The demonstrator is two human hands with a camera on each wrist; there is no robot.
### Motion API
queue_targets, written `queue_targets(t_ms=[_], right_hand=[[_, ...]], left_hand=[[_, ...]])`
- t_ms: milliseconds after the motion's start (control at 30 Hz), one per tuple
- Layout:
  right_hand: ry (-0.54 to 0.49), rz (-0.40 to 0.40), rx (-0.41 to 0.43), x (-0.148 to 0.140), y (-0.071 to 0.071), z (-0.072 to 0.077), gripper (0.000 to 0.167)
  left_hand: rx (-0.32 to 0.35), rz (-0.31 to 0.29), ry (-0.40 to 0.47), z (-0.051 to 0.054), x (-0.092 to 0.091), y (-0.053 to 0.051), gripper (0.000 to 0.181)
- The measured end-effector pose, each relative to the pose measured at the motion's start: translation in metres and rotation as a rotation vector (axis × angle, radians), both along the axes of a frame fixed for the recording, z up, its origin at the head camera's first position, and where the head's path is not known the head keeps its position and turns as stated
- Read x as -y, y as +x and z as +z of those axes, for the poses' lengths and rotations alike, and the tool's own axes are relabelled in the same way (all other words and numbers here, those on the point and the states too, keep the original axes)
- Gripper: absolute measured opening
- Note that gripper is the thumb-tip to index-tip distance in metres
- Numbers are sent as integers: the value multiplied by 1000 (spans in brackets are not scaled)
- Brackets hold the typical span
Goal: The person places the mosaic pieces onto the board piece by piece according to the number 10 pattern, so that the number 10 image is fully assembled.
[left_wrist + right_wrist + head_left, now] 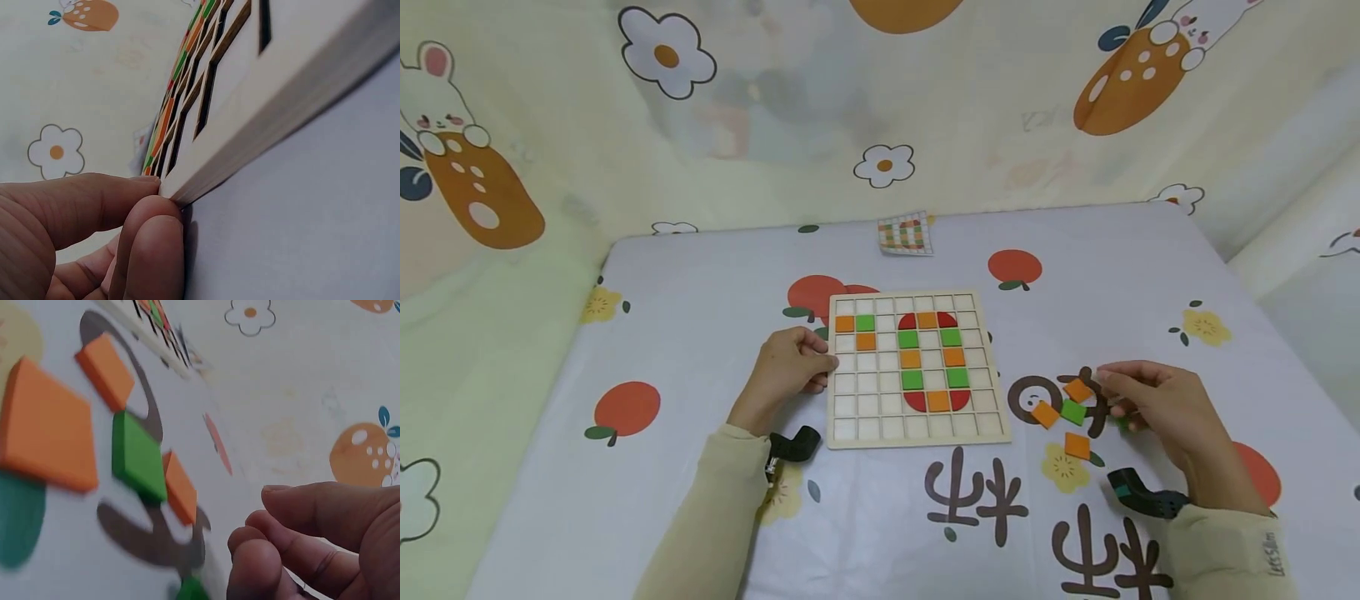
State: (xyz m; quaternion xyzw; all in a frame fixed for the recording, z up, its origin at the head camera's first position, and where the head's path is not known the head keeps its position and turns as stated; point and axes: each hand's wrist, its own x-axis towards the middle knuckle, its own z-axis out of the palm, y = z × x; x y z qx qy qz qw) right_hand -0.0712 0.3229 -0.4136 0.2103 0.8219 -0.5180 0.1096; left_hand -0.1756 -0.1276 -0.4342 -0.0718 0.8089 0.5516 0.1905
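A pale wooden grid board (919, 447) lies on the table. Orange and green square tiles and red rounded-corner pieces form a ring on its right half. Two orange tiles and one green tile (865, 322) sit at its upper left. My left hand (790, 367) pinches the board's left edge, as the left wrist view shows close up. To the right of the board, my right hand (1157, 408) hovers with bent fingers beside loose tiles; no piece shows between its fingertips. A green tile (192, 589) is partly hidden below that hand.
Near the right hand lie several loose orange tiles (1077, 446) and a green tile (1073, 412). A small card with a coloured grid pattern (906, 234) lies at the table's back edge, before a printed curtain (775, 167). The white tablecloth (700, 333) bears fruit and flower prints.
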Motion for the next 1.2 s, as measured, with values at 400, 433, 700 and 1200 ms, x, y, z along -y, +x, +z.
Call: queue_targets(t_ms=[400, 433, 700, 1200], right_hand=[[163, -122, 135, -20, 27, -9, 51], [185, -118, 134, -19, 29, -10, 55], [297, -113, 159, -11, 29, -12, 56], [11, -145, 6, -1, 29, -13, 37]], left_hand=[[-12, -3, -5, 1, 0, -1, 22], [-11, -5, -7, 1, 0, -1, 22], [-7, 1, -17, 0, -1, -2, 22], [-23, 2, -3, 0, 1, -1, 20]])
